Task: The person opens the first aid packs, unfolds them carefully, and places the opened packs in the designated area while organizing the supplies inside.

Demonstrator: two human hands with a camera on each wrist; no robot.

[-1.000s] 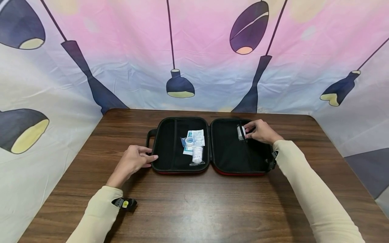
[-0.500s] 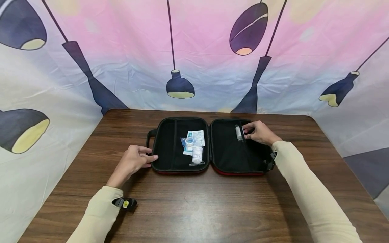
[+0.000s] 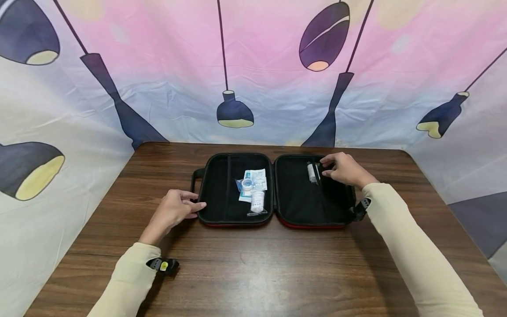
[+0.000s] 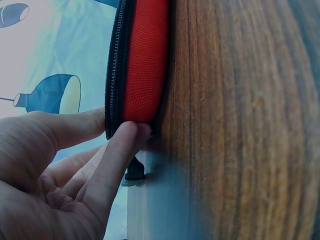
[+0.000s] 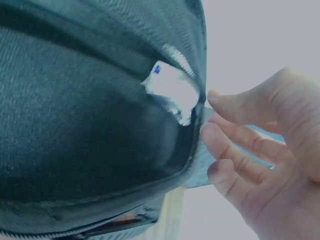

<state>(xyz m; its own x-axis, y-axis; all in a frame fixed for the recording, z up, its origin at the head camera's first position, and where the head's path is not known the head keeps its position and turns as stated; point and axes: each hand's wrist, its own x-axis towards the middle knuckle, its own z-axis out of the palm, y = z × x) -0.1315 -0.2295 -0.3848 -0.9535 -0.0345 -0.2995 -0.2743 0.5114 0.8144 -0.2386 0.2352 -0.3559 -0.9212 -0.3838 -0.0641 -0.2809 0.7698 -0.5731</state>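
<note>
A zippered case, black inside and red outside, lies unfolded flat on the table. My left hand holds its left front corner, thumb on the zipper edge and a finger against the red side. In the right half, a small white roll in clear wrap sits under a black elastic strap. Beside that roll is my right hand, fingers loosely bent with nothing between them. The right wrist view shows the wrapped roll near the case's rim, with the fingertips just past it.
In the left half lie paper packets, a small round tape roll and a larger white wrapped roll. A black carry handle sticks out on the left. Behind the wooden table hangs a patterned cloth.
My right hand has let go of the small white roll and drawn back slightly to the right. The roll stays under the strap. My left hand has not moved.
</note>
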